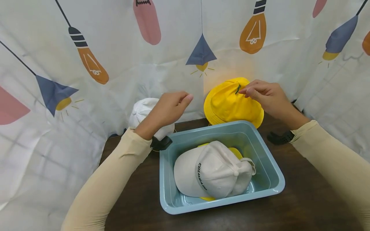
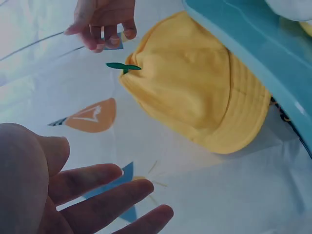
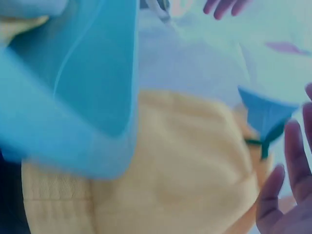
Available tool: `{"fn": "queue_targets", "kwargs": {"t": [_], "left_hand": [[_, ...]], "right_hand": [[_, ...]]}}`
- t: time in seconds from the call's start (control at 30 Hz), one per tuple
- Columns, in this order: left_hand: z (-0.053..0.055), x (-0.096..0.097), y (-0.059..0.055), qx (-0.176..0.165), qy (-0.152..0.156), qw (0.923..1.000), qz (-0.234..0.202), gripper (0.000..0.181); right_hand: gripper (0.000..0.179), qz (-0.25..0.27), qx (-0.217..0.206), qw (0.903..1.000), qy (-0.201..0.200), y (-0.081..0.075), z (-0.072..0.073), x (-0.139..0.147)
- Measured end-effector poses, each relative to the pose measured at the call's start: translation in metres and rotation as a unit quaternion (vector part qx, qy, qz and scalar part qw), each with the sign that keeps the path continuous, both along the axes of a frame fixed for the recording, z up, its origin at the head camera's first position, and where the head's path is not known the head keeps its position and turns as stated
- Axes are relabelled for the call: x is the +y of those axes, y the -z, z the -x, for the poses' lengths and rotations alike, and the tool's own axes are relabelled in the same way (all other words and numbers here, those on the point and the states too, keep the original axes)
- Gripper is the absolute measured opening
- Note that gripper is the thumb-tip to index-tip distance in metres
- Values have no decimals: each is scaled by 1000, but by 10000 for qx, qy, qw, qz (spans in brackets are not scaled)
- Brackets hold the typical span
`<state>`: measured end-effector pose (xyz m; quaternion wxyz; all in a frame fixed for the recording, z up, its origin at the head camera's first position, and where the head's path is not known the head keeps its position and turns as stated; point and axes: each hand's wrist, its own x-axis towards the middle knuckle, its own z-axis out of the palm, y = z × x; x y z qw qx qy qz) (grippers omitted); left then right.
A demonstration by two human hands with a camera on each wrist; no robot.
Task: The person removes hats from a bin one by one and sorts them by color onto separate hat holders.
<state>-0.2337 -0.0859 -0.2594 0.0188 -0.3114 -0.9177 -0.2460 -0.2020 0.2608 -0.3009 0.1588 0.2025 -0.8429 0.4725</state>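
A yellow bucket hat (image 1: 231,102) with a green sprout (image 2: 124,67) on its crown leans against the backdrop behind the basin. My right hand (image 1: 264,93) hovers beside the top of this hat, its fingers loosely bent and holding nothing. To the left, my left hand (image 1: 171,107) is in the air with relaxed, spread fingers, in front of a white cap (image 1: 141,110) that the wrist partly hides. Inside the light blue basin (image 1: 221,200) lies a cream baseball cap (image 1: 215,170) lettered COLORADO. Yellow fabric (image 1: 236,152) peeks out from under that cap.
The basin stands on a dark brown table (image 1: 130,199), its back rim overlapping the yellow hat's brim in the head view. A white backdrop (image 1: 173,32) printed with lamps and bulbs rises behind and at both sides. Each wrist wears a black band (image 1: 280,138).
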Motion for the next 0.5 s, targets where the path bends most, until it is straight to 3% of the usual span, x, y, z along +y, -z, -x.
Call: {"fn": "queue_targets", "kwargs": {"t": [0.2,0.37,0.5], "left_hand": [[-39,-46,19,-97,-200,9995,-221,41],[-66,-69,45,-104,-385,9983,-419,44],[-84,-81,64,179,-553,9968,-550,43]], "right_hand": [[21,-790,-47,9894,-1215,-5,-14,-22],[26,-1061,-319,9660,-2335,-1,-25,-36],[32,-1272,-560,9435,-3008,7,-31,-45]]}}
